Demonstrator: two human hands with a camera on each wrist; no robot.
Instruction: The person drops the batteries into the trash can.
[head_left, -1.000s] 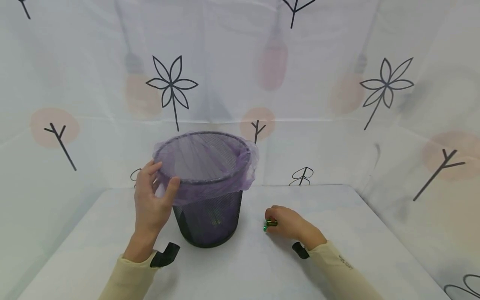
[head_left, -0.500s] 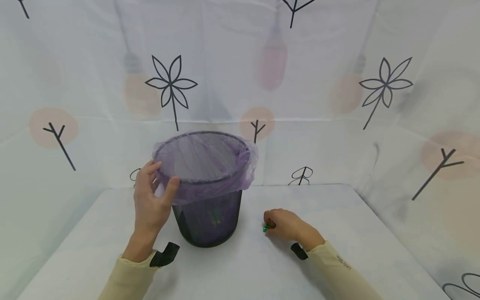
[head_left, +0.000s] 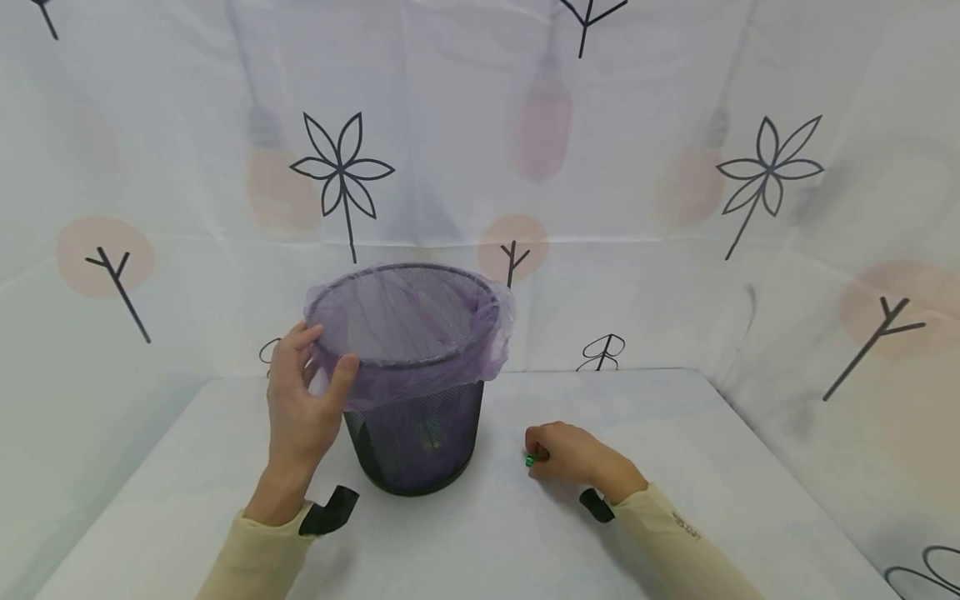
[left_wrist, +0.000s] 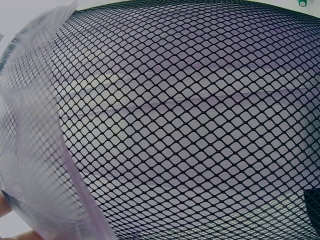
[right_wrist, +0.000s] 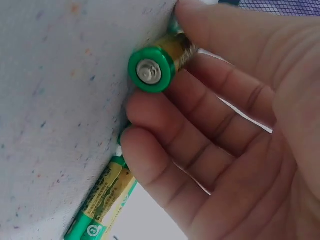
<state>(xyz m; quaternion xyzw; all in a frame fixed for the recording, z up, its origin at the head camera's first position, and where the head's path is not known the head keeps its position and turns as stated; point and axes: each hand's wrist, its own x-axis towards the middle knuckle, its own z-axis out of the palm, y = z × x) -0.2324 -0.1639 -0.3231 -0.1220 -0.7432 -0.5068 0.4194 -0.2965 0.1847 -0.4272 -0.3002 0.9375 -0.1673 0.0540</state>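
Observation:
A black mesh wastebasket (head_left: 420, 442) stands on the white table, lined with a thin purple bin bag (head_left: 427, 383) folded over its rim. My left hand (head_left: 303, 408) holds the rim from the left, thumb at the front and fingertips on the side. To the right of the basket, my right hand (head_left: 570, 454) is low at the tabletop with a green-and-gold battery (right_wrist: 157, 65) between thumb and fingers. Its silver terminal faces the right wrist camera. More batteries (right_wrist: 102, 200) of the same kind lie past the fingertips in that view, mostly hidden from the head view.
Through the mesh, a faint greenish-yellow patch (head_left: 431, 435) shows low in the basket. A white patterned cloth (head_left: 630, 208) hangs behind and beside the table (head_left: 660, 433). Black straps (head_left: 330, 510) cross both wrists.
My right hand has shifted slightly left and nearer. The gold battery side seen between its fingers has gone from the head view, leaving a green end. My left hand stays on the rim.

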